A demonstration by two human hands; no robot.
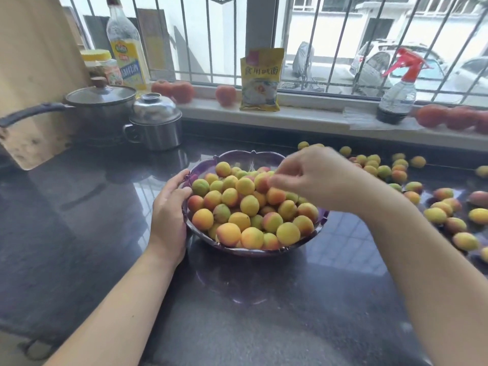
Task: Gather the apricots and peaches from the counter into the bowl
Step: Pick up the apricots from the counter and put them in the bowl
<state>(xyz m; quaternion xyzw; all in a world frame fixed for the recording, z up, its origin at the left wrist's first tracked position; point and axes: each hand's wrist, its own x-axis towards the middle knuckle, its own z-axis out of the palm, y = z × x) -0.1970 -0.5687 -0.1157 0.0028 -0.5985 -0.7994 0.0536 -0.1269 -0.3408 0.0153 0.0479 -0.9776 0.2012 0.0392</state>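
A purple glass bowl (237, 155) stands mid-counter, heaped with several yellow-orange apricots (249, 204). My left hand (169, 215) grips the bowl's left rim, thumb over the edge and fingers round the outside. My right hand (314, 178) hovers over the pile, motion-blurred, with its fingers loosely bent and the tips just above an apricot; I see nothing pinched between them. Several more apricots and small peaches (435, 215) lie scattered on the dark counter (105, 207) to the right of the bowl.
A lidded pot (100, 101) and a steel mug with a lid (155, 122) stand at the back left. On the window sill are an oil bottle (126, 48), a yellow packet (260, 80), a spray bottle (396, 99) and red round fruits (225, 95).
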